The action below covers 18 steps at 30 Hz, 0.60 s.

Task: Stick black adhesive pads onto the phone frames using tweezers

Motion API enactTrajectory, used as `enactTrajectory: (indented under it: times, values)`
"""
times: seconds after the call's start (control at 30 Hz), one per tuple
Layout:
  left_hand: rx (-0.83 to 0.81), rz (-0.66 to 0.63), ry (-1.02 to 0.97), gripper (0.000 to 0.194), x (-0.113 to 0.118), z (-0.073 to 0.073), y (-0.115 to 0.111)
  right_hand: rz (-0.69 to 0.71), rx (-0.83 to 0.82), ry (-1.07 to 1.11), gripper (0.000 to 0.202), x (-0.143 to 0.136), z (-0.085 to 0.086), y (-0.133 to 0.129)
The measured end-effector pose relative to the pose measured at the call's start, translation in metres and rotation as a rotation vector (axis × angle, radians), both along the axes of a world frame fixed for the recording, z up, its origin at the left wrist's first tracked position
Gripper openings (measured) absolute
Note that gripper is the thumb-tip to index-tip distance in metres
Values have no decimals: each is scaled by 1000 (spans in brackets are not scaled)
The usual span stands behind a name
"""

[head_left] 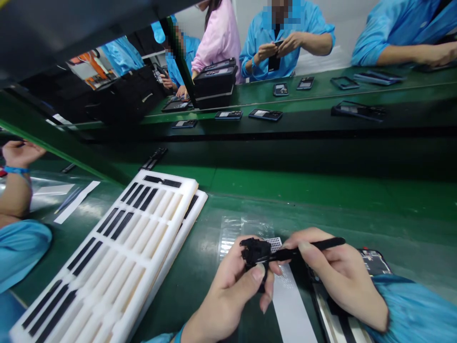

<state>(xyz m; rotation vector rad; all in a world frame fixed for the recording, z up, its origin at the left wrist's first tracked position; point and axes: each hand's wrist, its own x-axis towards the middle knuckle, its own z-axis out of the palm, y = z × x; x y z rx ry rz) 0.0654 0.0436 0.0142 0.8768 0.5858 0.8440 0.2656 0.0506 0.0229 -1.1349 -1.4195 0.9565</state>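
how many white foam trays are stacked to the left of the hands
2: the top foam tray with black strips in its slots, and a second tray beneath it, only its right edge showing. More could lie hidden underneath.

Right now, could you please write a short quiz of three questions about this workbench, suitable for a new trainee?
1. True or false: the left hand holds a small black part.
2. What does the right hand hold? A) a phone B) black tweezers C) a cloth
3. Fill in: the white foam tray with black strips lies to the ___ of both hands on the green table.

Key: 1 true; 2 B; 3 left.
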Motion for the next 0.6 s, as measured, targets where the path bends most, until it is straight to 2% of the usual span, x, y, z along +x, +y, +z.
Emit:
enactTrajectory:
  times: [0.13, 0.27, 0.43, 0.6]
  values:
    - [24, 23, -24, 23, 1, 0, -1, 13, 54, -18, 19, 4, -5, -4]
    - [8, 39, -55, 22, 4, 2, -1, 35, 79, -46, 18, 7, -8, -8]
    - [-84, 82, -81, 23, 6, 8, 0, 67, 82, -30, 17, 8, -10, -9]
    - [-188, 122, -4, 30, 6, 12, -1, 88, 75, 6, 16, 3, -7, -12]
